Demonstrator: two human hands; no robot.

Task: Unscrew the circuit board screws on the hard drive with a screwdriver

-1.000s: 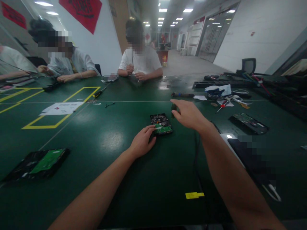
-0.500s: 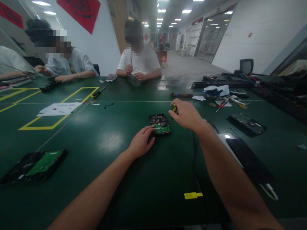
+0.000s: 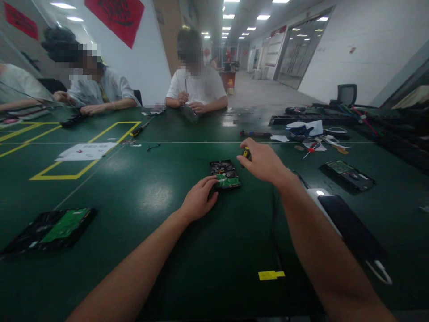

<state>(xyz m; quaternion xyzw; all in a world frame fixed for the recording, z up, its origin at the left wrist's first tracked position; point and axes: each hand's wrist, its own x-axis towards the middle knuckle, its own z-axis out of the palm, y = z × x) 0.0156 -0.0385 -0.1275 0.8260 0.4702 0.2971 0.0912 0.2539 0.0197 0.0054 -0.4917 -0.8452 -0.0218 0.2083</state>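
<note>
A hard drive point(image 3: 225, 174) with a green circuit board lies face up on the green table point(image 3: 161, 197) in front of me. My left hand point(image 3: 198, 200) rests against its near left corner, fingers curled onto its edge. My right hand point(image 3: 264, 163) hovers just right of the drive, closed round a small screwdriver with a yellow and black handle point(image 3: 246, 153). The tool's tip is hidden behind my fingers.
A second drive point(image 3: 50, 228) lies at the near left, a third point(image 3: 348, 172) at the right. A dark phone on a white base point(image 3: 348, 223) sits by my right forearm. Tools and paper clutter the far right point(image 3: 311, 134). Two people sit across the table, a third at the far left edge.
My right hand has closed round the yellow and black screwdriver and shifted slightly towards the drive. My left hand has stayed on the drive's corner.
</note>
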